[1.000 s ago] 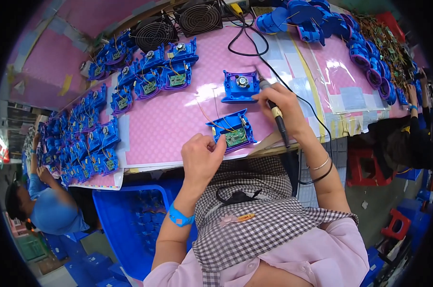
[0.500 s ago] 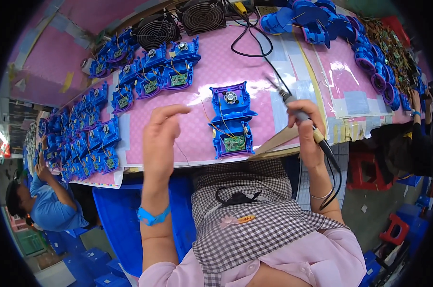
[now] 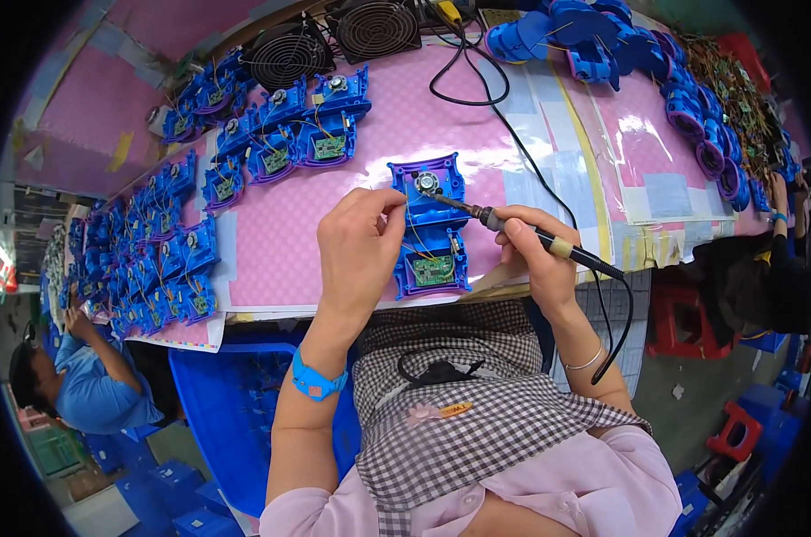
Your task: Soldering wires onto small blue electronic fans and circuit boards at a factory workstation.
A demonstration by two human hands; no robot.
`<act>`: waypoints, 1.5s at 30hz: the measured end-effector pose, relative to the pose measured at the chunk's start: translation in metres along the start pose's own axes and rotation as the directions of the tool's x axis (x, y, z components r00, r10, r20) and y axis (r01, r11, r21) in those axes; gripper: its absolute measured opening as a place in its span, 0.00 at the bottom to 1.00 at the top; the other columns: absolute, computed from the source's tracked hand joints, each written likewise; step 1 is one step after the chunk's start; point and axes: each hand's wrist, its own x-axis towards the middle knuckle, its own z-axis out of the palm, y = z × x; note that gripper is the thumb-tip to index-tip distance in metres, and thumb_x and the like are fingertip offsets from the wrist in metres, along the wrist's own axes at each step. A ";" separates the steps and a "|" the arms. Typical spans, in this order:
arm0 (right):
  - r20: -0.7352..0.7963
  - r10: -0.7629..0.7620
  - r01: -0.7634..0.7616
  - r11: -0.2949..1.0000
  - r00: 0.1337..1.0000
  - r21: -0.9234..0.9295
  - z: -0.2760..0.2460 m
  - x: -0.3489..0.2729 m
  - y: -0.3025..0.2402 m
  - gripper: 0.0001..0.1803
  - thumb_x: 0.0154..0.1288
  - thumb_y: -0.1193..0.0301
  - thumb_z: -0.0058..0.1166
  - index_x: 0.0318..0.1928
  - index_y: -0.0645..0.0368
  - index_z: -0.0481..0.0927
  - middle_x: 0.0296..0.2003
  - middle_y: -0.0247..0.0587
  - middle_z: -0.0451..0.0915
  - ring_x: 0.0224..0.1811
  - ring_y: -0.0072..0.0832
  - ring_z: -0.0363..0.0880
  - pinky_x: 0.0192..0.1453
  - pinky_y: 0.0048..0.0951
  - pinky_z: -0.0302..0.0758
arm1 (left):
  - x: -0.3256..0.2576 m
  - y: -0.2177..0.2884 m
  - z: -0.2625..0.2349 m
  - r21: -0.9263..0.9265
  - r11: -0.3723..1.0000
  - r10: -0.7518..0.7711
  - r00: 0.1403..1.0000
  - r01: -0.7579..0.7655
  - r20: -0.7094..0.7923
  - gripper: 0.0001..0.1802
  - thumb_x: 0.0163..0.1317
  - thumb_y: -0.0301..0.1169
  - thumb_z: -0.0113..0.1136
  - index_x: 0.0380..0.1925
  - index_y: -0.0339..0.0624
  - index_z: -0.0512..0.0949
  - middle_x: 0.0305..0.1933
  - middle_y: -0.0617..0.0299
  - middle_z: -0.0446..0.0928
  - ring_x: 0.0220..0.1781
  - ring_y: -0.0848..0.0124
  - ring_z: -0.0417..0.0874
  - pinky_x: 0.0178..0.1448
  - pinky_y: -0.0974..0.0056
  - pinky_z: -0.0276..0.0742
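Right grip point(image 3: 547, 267) clamped on soldering iron point(image 3: 488, 217) | left grip point(image 3: 356, 246): cannot tell | speaker point(image 3: 427, 183) between, near iron's tip

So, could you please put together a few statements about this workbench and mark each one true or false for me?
1. The right hand holds a soldering iron. True.
2. The left hand grips a screwdriver. False: no tool shows in it; its fingers are pinched near the left side of the far housing half.
3. The iron's tip points toward the round speaker. True.
4. The green circuit board sits in the housing half nearer the person. True.
5. The blue wristband is on the right arm. False: it is on the left; the right wears a thin bracelet.
6. Two black fans stand at the table's near edge. False: they are at its far side.
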 end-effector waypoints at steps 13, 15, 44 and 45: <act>0.024 -0.068 0.070 0.990 0.997 -0.123 0.000 -0.003 -0.002 0.12 0.63 0.75 0.55 0.46 0.66 0.80 0.30 0.38 0.82 0.27 0.16 0.76 0.30 0.16 0.71 | 0.001 0.001 0.004 -0.015 1.000 -0.011 1.000 0.011 0.011 0.05 0.51 0.20 0.62 0.30 0.37 0.80 0.26 0.58 0.77 0.23 0.67 0.77 0.28 0.64 0.71; 0.041 -0.140 0.145 0.966 0.989 -0.212 0.002 -0.003 -0.003 0.12 0.61 0.76 0.56 0.45 0.66 0.80 0.32 0.38 0.82 0.29 0.16 0.76 0.32 0.16 0.71 | 0.001 0.001 0.004 -0.015 1.000 -0.025 1.000 0.026 0.018 0.05 0.51 0.20 0.62 0.30 0.37 0.80 0.26 0.58 0.77 0.23 0.67 0.77 0.28 0.64 0.71; 0.037 -0.208 0.210 0.938 0.977 -0.276 -0.017 0.017 -0.010 0.08 0.60 0.75 0.58 0.39 0.64 0.84 0.25 0.34 0.79 0.20 0.15 0.72 0.24 0.16 0.65 | 0.007 0.006 0.031 0.107 0.987 0.114 0.992 -0.120 0.057 0.06 0.51 0.22 0.64 0.31 0.37 0.80 0.27 0.56 0.79 0.24 0.66 0.80 0.29 0.64 0.74; 0.042 -0.208 0.211 0.936 0.977 -0.283 -0.017 0.017 -0.012 0.08 0.60 0.75 0.58 0.39 0.64 0.84 0.25 0.34 0.79 0.22 0.15 0.72 0.25 0.16 0.65 | 0.008 0.006 0.032 0.112 0.986 0.117 0.991 -0.123 0.064 0.06 0.51 0.22 0.64 0.31 0.38 0.80 0.27 0.56 0.79 0.24 0.66 0.80 0.29 0.64 0.73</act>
